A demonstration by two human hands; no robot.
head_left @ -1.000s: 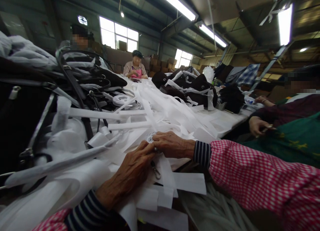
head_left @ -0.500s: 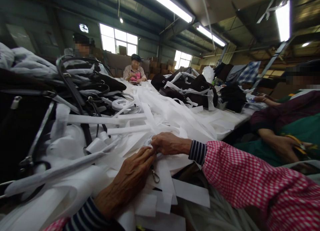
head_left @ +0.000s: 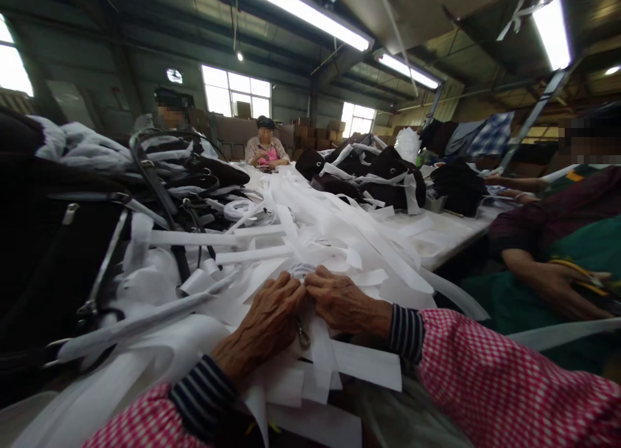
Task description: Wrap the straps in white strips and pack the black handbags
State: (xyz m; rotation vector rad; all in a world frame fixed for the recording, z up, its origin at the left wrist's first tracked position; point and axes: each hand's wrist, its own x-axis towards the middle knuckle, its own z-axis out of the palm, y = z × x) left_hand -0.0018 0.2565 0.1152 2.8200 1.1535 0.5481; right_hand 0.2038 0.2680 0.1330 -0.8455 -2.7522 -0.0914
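Thin white strap (head_left: pixel 301 271), bunched, with small metal clip (head_left: pixel 303 336) dangling.

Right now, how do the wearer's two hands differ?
The left hand reaches in from below, the right hand from the side. The left hand arches beside the dangling metal clasp; the right hand lies flatter on the white strips. Both pinch one wrapped strip and wear checked sleeves.
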